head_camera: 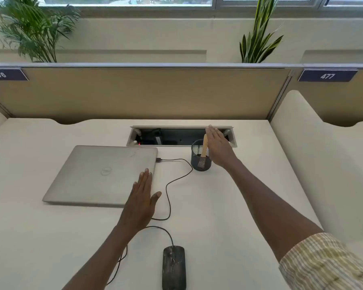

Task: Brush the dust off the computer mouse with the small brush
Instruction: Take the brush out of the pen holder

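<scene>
Mouse [174,266]: black, flat, oval, wired; its top is marked with pale grey dust streaks. It is placed near the front edge of the bench [228,206], about midway along it. Its rear end is cut off by the lower frame edge.

Cable [169,204]: black, led in loops from the mouse's front across the bench to a plug at the right rear corner of the laptop [102,174]; part of it is covered by the left forearm.

Brush [204,146]: pale wooden handle, stood upright and slightly tilted in a dark mesh cup [201,155]. The cup is set toward the rear edge, just in front of the cable tray [181,136]. The bristle end is seen only dimly through the mesh.

Right hand [218,148]: arm extended forward, hand held edge-up just beside the cup's right side, fingers [213,132] straight and pressed together, pointed toward the rear edge. Contact with the brush handle cannot be told; nothing is gripped. A striped short sleeve [327,262] is seen at the lower right.

Left hand [142,197]: laid palm-down over the laptop's front right corner, fingers straight and close together, thumb spread to the right. Whether it rests on the lid cannot be told.

Laptop: grey, closed, placed left of centre.

Tray contents: dark, hard to make out; one small red light is seen.
</scene>
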Demonstrator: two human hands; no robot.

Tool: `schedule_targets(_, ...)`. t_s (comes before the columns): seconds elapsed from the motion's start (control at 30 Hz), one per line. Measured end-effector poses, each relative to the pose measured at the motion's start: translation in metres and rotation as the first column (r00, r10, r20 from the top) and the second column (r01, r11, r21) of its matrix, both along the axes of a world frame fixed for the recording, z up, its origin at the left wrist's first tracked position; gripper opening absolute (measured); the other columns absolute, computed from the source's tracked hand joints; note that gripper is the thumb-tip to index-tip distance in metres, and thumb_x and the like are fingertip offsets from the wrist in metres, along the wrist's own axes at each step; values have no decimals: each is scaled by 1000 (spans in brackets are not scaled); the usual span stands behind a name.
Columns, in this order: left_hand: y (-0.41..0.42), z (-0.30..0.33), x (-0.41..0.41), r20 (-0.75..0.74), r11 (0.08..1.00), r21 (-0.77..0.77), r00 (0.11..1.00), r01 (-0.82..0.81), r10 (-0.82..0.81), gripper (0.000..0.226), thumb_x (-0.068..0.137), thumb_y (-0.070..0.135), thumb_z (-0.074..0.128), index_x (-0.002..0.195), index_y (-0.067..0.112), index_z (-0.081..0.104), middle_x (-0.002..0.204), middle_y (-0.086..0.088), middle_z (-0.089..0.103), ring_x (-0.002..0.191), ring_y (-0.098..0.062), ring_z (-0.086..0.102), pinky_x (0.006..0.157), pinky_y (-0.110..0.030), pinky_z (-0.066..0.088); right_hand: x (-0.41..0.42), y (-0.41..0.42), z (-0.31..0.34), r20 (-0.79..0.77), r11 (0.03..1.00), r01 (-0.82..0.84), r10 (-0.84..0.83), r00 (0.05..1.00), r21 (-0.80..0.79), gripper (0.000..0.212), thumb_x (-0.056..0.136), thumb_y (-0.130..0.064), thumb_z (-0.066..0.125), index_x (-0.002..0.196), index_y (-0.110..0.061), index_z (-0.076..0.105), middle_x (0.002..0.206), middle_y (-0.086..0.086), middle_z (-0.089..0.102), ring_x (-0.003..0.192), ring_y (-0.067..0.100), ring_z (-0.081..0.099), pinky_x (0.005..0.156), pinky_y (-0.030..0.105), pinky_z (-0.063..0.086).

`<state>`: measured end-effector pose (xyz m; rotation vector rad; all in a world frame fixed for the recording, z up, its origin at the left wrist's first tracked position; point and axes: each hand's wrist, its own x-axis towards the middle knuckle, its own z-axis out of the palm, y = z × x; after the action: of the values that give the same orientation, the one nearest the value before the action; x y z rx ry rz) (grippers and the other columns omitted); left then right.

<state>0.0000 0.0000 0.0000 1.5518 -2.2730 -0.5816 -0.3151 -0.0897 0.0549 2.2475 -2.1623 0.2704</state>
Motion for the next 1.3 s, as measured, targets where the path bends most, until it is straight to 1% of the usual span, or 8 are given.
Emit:
schedule_targets(0.13, -2, 6, -1, -22, 1000, 10, 999, -24, 24, 70, 108, 40, 35, 163, 10, 4, 170, 5, -6, 156, -7, -11, 126, -27, -4, 4, -6, 5, 97, 999, 10, -15, 995, 47, 67, 93, 10, 44, 156, -1, 22, 164, 14, 29, 152, 32, 24, 122, 40, 26)
schedule_targets(0.3, 1, 5, 2, -36, 999, 25, 999, -24, 25, 70, 108, 38, 37, 163, 9, 6, 171, 2, -4, 157, -9, -9, 129, -32, 0, 12, -1, 2, 231, 1000, 17, -11, 973, -25, 57, 89, 16, 47, 144, 2, 46, 138, 19, 54, 125, 37, 52, 102, 42, 46)
schedule_targets(0.53, 12, 3, 3, -81, 999, 48, 996, -23, 26, 70, 108, 39, 37, 163, 10, 6, 171, 5, -3, 157, -7, -8, 130, -34, 5, 22, 4, 12, 451, 991, 130, -103, 887, -29, 37, 95, 2, 43, 128, 1, 62, 110, 23, 69, 103, 38, 62, 86, 44, 52)
schedule_targets(0.7, 23, 4, 5, -122, 997, 75, 992, -17, 26, 68, 108, 39, 37, 163, 13, 6, 170, 9, -2, 156, -3, -8, 125, -22, 3, 22, 15, 29, 554, 969, 211, -105, 826, -131, 19, 91, 3, 46, 86, 7, 63, 80, 22, 67, 77, 37, 61, 73, 51, 50)
schedule_targets(0.87, 48, 9, 9, -243, 995, 93, 968, -38, 60, 64, 107, 38, 39, 163, 17, 16, 171, 8, 12, 157, -5, 7, 126, -28, 15, 16, 36, 59, 556, 918, 276, -76, 828, -285, 17, 91, 3, 52, 94, 4, 69, 85, 19, 71, 78, 34, 62, 70, 34, 44)
schedule_targets(0.97, 69, 8, 13, -319, 996, 71, 945, -56, 75, 58, 107, 28, 47, 159, 14, 27, 168, 0, 27, 155, -15, 25, 126, -37, 24, 15, 55, 74, 575, 899, 295, -60, 816, -325, 14, 94, 1, 55, 101, 2, 67, 89, 18, 72, 81, 32, 66, 75, 39, 53)
schedule_targets(1.07, 92, 3, 19, -367, 997, 68, 928, -48, 70, 53, 105, 20, 52, 155, 11, 37, 160, 1, 39, 149, -19, 37, 121, -29, 28, 19, 77, 83, 599, 891, 305, -47, 799, -337, 11, 94, 0, 57, 102, 2, 63, 91, 15, 73, 80, 30, 68, 76, 41, 56)
schedule_targets(1.3, 131, -13, 35, -395, 982, 186, 917, 14, 62, 59, 97, 46, 47, 150, 18, 46, 149, 5, 51, 141, -18, 47, 119, -42, 37, 51, 137, 79, 625, 877, 309, -12, 781, -368, 9, 92, 0, 60, 100, -4, 61, 88, 13, 72, 68, 26, 62, 66, 30, 50)
